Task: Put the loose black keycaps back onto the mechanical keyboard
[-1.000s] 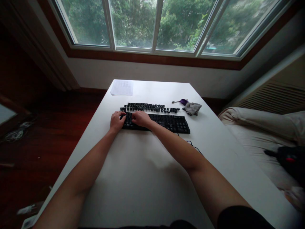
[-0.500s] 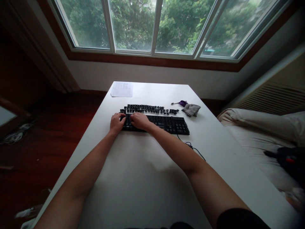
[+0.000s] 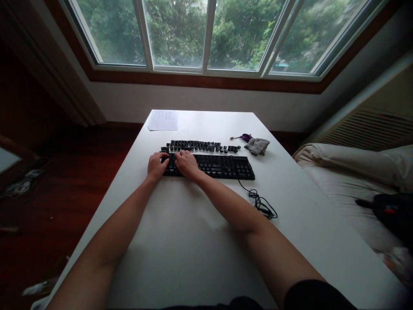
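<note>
A black keyboard [image 3: 222,167] lies across the white table, long side toward me. My left hand [image 3: 156,165] grips its left end, with the thumb over the near keys and the other fingers curled at the far edge. Just to the right, my right hand [image 3: 187,163] rests on the keyboard's left part, its fingertips on the upper keys and slightly apart. Anything small beneath those fingertips is hidden. Behind the keyboard, loose black keycaps [image 3: 193,145] stand in rows, thinning out toward the right.
A grey cloth [image 3: 257,146] and a purple-handled brush [image 3: 245,137] lie at the back right. The coiled cable [image 3: 263,204] sits right of my forearm. Papers [image 3: 164,120] lie at the far left corner of the table [image 3: 180,241]. A bed [image 3: 342,181] stands to the right.
My right hand has shifted slightly left on the keyboard, and its fingers are more spread. More of the cable shows beside my right forearm. The left hand keeps its grip.
</note>
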Demonstrator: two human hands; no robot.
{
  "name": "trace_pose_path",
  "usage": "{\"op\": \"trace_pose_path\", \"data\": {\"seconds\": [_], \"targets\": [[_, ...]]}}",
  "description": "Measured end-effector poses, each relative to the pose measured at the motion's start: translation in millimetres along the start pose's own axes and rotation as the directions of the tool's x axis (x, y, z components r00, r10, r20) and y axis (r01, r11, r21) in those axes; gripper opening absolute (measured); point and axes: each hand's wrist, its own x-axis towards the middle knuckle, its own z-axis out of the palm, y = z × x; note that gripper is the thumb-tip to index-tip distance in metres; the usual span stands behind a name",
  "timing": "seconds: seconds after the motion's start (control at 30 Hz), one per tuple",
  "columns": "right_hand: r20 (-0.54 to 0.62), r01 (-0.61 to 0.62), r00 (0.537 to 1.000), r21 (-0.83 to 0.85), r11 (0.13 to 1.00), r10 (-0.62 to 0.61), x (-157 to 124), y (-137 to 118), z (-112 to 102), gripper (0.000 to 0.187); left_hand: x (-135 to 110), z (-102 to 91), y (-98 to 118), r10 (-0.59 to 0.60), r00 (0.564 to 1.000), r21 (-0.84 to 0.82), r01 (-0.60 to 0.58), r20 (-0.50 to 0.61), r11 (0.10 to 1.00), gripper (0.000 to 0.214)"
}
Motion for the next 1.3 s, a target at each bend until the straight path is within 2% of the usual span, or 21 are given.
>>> {"op": "trace_pose_path", "data": {"seconds": [0.2, 0.33, 0.47, 0.67, 0.9, 1.13, 1.3], "targets": [[0.026, -0.001, 1.000, -0.003, 1.000, 0.002, -2.9, -0.5, -4.8, 0.026, -0.2, 0.1, 1.0, 0.001, 1.000, -0.008, -0.001, -0.003, 1.000, 0.018], [-0.020, -0.022, 1.000, 0.026, 0.999, 0.022, -9.0, -1.1, -8.8, 0.024, -1.0, -4.8, 7.9, 0.031, 0.999, -0.027, -0.031, 0.009, 0.999, 0.018], [-0.074, -0.036, 0.996, 0.108, 0.993, 0.044, -12.7, 1.8, -8.1, 0.021, -2.0, -7.5, 13.5, 0.122, 0.989, -0.111, -0.113, 0.079, 0.987, 0.020], [-0.079, -0.108, 0.988, 0.252, 0.962, 0.132, -13.0, 10.9, -5.8, 0.021, -1.6, -6.5, 11.0, 0.144, 0.980, -0.150, -0.123, 0.137, 0.981, 0.021], [-0.085, -0.099, 0.988, 0.275, 0.956, 0.127, -16.6, 12.8, -6.8, 0.020, -0.1, -10.1, 10.1, 0.189, 0.968, -0.122, -0.170, 0.166, 0.978, 0.021], [-0.079, -0.080, 0.991, 0.277, 0.958, 0.106, -19.1, 14.1, -7.7, 0.020, 2.5, -13.0, 8.4, 0.160, 0.970, -0.084, -0.146, 0.183, 0.986, 0.019], [-0.107, -0.053, 0.991, 0.277, 0.959, 0.085, -20.0, 15.5, -4.9, 0.020, 3.8, -11.4, 4.7, 0.219, 0.962, -0.088, -0.206, 0.165, 0.975, 0.013]]}}
